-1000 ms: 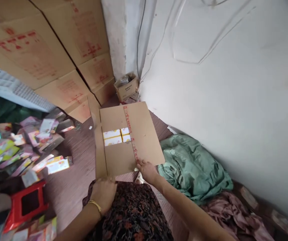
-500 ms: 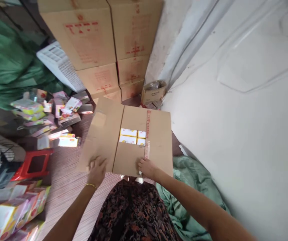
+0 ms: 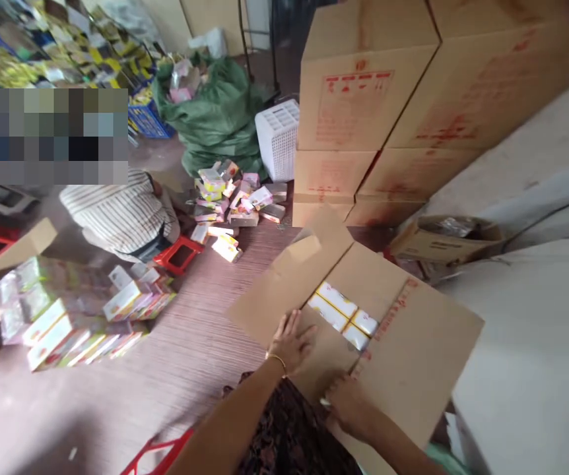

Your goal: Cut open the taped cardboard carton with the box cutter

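Note:
In front of me stands a cardboard carton (image 3: 420,349), its side flaps spread outward. Small white boxes with yellow edges (image 3: 334,307) show through the gap between its flaps. My left hand (image 3: 292,344) lies on the near flap beside the left seam, its fingers spread and holding nothing. My right hand (image 3: 351,404) is at the near edge of the carton, fingers curled on the near flap (image 3: 325,359) close to the right flap. A small whitish bit shows by its thumb, too blurred to name.
Tall cartons (image 3: 348,105) are stacked beyond, near a white basket (image 3: 277,142) and a green sack (image 3: 212,109). Small printed boxes (image 3: 242,198) litter the floor; more are stacked at left (image 3: 76,316). A person in a striped shirt (image 3: 116,211) sits near a red stool (image 3: 180,254).
My view has swung left, so the carton appears farther right and turned. My left hand has shifted from the left flap onto the near flap. My right hand stays at the near flap.

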